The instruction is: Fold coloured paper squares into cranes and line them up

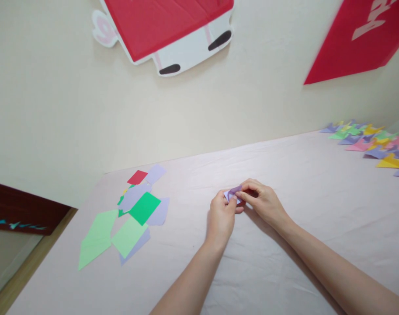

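A small piece of purple folded paper (234, 191) is held between my two hands, just above the pale cloth. My left hand (223, 210) grips its near left part, with the thumb lying over the paper. From the right, my right hand (260, 199) pinches the paper's upper edge between thumb and fingertips. The paper shows a darker purple flap and a lighter face. Its underside and lower part are hidden by my fingers.
Loose paper squares lie to the left, among them a green sheet (145, 208), a light green sheet (99, 236) and a red one (137, 177). Rows of folded coloured papers (376, 142) stand at the far right. Behind the cloth-covered surface (192, 271) rises a wall (173, 118) with red decorations.
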Tool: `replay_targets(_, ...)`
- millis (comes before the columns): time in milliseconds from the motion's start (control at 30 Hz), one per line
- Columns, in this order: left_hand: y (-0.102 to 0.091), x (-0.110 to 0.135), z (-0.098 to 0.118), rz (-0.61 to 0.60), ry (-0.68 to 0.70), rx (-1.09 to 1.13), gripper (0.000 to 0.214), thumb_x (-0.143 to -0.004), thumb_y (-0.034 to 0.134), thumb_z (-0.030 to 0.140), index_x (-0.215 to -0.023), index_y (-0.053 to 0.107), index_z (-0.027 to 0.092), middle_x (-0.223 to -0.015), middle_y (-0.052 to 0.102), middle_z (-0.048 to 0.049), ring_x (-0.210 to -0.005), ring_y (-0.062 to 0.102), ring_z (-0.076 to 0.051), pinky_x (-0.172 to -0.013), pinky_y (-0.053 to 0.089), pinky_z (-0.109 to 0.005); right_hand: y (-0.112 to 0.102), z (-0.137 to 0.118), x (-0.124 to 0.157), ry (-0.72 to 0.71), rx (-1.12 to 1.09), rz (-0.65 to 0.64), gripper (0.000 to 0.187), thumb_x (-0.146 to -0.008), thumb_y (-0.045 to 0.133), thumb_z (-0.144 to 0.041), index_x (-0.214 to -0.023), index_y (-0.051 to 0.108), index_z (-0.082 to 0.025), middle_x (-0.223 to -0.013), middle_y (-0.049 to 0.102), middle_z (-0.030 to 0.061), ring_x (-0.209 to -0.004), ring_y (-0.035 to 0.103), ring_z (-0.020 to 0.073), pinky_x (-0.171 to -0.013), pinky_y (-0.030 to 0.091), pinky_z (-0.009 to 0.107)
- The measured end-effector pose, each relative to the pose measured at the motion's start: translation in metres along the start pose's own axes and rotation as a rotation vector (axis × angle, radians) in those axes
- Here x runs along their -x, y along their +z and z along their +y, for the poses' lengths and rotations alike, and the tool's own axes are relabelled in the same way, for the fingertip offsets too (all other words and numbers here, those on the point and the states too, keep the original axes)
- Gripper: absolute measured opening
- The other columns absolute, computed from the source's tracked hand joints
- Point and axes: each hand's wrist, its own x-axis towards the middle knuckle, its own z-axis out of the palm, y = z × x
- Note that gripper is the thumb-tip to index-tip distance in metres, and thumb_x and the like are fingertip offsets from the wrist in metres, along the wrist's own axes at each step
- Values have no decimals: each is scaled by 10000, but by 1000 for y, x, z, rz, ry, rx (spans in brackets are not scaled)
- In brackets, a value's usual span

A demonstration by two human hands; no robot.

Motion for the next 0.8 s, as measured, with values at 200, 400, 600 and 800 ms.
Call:
replay_targets(200,-1,-2,0,-11,-4,13,147,-851,644,276,-967,650,186,-912,734,-52,-786,740,-198,-671,594,-270,0,0,1,-8,25,-16,190,-847,609,-338,-710,641,-210,-744,628,30,-738,565,188,-661,447,312)
replay_targets(400,-2,-2,4,-18,10,-8,144,-858,629,304,-943,655,191,-868,729,-36,-716,738,-193,-611,594,-262,0,-1,3,45,-50,-33,181,-845,621,-352,-749,652,-202,-729,639,22,-673,564,169,-618,465,293)
replay_targets(600,-2,-1,2,-17,6,-14,190,-836,674,355,-928,662,189,-849,733,-40,-742,742,-200,-619,590,-251,0,0,4,69,-100,-31,221,-837,620,-350,-680,610,-195,-665,593,2,-616,539,156,-580,436,282)
replay_targets(800,-1,2,7,-2,3,-20,141,-812,683,313,-884,679,192,-785,725,-27,-683,723,-189,-590,577,-242,2,-7,5,-63,77,4,140,-866,553,-280,-751,593,-211,-735,601,20,-687,550,175,-637,444,295)
